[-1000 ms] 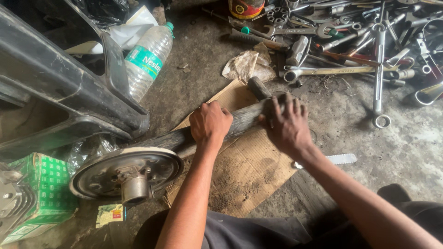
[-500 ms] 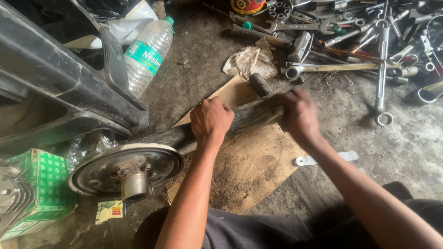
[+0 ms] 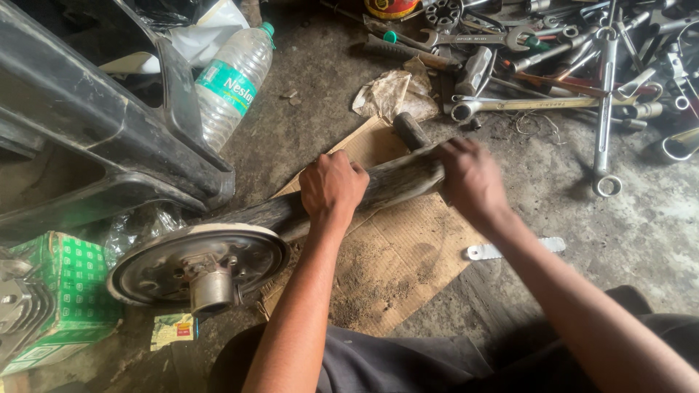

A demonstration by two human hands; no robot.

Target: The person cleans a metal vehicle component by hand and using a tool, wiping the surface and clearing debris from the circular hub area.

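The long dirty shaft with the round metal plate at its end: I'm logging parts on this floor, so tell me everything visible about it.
The long dark grimy shaft lies slanted across a sheet of brown cardboard on the concrete floor. Its near end carries a round grey metal plate with a short hub and bolts, resting on its edge. Its surface looks coated in dirt or grease. The left hand grips it at mid-length; the right hand covers it near the far end, where a dark stub sticks out.
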